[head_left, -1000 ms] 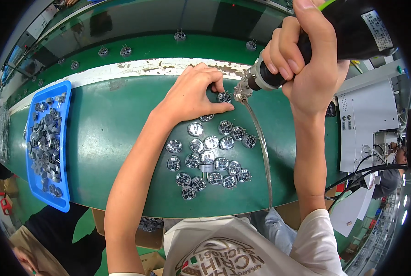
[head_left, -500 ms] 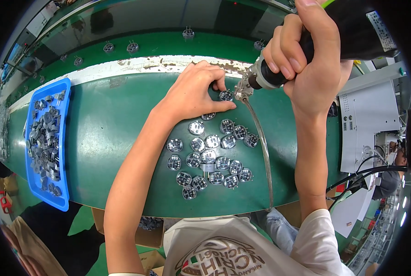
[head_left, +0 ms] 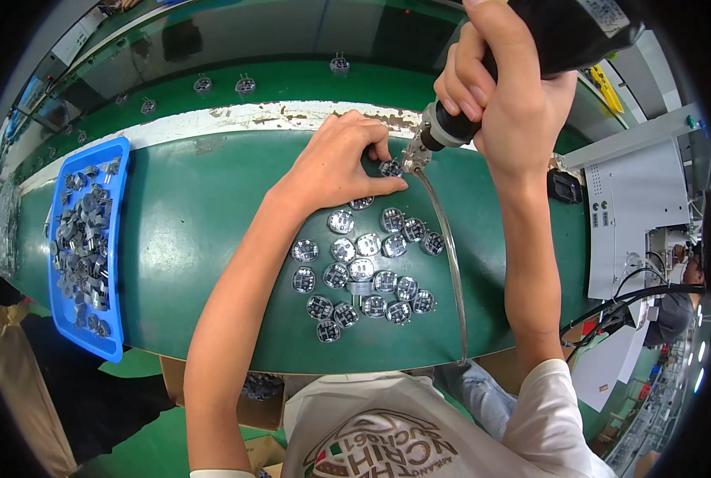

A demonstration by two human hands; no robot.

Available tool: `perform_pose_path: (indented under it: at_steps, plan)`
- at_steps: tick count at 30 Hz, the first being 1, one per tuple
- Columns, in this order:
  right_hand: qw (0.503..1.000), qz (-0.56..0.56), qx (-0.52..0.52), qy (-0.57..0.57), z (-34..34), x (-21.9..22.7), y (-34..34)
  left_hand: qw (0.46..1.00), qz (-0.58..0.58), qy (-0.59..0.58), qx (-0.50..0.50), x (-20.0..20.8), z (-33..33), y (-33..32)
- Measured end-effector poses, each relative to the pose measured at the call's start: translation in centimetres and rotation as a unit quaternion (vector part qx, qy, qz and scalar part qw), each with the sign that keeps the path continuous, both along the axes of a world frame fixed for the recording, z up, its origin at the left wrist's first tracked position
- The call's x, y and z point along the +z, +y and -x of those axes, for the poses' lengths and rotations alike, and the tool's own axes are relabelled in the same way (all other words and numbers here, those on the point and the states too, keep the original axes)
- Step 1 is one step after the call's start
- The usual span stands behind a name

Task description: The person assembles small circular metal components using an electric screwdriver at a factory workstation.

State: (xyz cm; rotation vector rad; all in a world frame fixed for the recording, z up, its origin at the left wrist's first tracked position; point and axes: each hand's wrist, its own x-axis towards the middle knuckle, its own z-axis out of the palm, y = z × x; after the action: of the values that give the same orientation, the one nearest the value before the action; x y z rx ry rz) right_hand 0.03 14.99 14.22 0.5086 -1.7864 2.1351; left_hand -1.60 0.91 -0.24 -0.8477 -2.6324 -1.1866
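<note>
My left hand [head_left: 335, 163] pinches a small round plug core [head_left: 390, 168] between thumb and fingertips, at the far part of the green bench. My right hand [head_left: 515, 103] is wrapped round a black power screwdriver [head_left: 566, 36], which leans down to the left. Its metal nose [head_left: 416, 153] is right beside the pinched plug core; whether they touch I cannot tell. A clear feed hose [head_left: 449, 255] runs from the nose toward the bench's near edge. Several similar plug cores [head_left: 362, 269] lie loosely grouped below my left hand, mostly with their round faces up.
A blue tray [head_left: 118, 263] heaped with grey plug parts stands at the left. Beyond the worn white ledge [head_left: 236, 118], more plug cores [head_left: 246, 84] sit on a green belt. At the right are a white machine housing [head_left: 638, 199] and black cables [head_left: 610, 315].
My right hand and the screwdriver have swung left, bringing the nose closer to the pinched plug core. My left hand keeps its pinch. The whole view has shifted slightly.
</note>
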Motion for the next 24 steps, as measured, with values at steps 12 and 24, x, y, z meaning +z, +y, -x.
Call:
perform_pose_path:
  at_steps: [12, 24]
  plan:
    - [0.985, 0.035, 0.109, 0.131, -0.8, 2.9, 6.0, 0.987, -0.098, -0.116, -0.057, 2.6, 1.8, -1.1]
    - [0.987, -0.097, -0.001, 0.13, -2.0, 4.0, 4.7, 0.953, 0.055, -0.003, 0.298, -0.5, 10.6, -0.3]
